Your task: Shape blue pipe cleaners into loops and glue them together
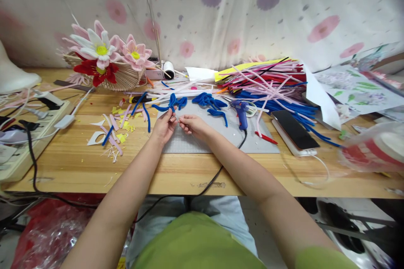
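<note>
Both my hands are close together over the grey cutting mat (202, 145). Between the closed fingers of my left hand (164, 127) is a blue pipe-cleaner petal piece (172, 101), whose lower end runs down to the fingertips. My right hand (194, 125) is pinched just beside it, and a thin pale bit shows between the fingertips, too small to name. Behind my right hand lies a cluster of bent blue pipe-cleaner petals (208, 100), with a separate curled blue piece (217, 112) nearer. A blue hot glue gun (241, 113) rests on the mat to the right.
Pipe-cleaner flowers (101, 50) in a woven basket stand back left. Cut scraps (115, 130) litter the left, beside a power strip (38, 138). Pipe-cleaner bundles (268, 80), red-handled pliers (266, 138) and a phone (295, 129) lie right. The glue gun's cord (217, 174) crosses the table edge.
</note>
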The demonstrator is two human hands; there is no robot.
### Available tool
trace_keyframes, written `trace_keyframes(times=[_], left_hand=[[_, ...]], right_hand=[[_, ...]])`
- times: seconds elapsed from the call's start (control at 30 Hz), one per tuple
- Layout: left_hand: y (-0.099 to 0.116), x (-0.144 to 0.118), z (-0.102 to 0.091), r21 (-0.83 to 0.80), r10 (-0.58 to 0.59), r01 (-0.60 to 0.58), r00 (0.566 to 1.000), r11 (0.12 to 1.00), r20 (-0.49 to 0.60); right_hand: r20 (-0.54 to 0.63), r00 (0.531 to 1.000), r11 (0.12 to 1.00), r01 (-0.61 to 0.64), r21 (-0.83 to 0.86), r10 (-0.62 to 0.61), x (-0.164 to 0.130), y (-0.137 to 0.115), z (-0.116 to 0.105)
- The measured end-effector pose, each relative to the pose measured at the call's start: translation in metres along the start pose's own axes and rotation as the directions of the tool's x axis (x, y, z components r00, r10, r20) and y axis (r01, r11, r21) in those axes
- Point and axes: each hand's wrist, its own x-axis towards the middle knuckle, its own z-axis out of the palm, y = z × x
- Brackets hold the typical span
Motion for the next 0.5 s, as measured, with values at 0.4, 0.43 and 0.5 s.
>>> trace_keyframes(times=[0.4, 0.43, 0.5], left_hand=[[0.026, 0.013, -0.007, -0.038, 0.125, -0.130, 0.985, 0.991, -0.121], [0.032, 0.015, -0.007, -0.018, 0.134, -0.138, 0.981, 0.990, -0.142], [0.046, 0.018, -0.004, 0.074, 0.145, -0.134, 0.973, 0.988, -0.177]], right_hand=[[-0.107, 0.980, 0.982, 0.155, -0.104, -0.166, -0.008, -0.021, -0.017], [-0.106, 0.980, 0.983, 0.156, -0.101, -0.166, -0.008, -0.021, -0.020], [-0.106, 0.981, 0.984, 0.152, -0.094, -0.162, -0.010, -0.020, -0.025]])
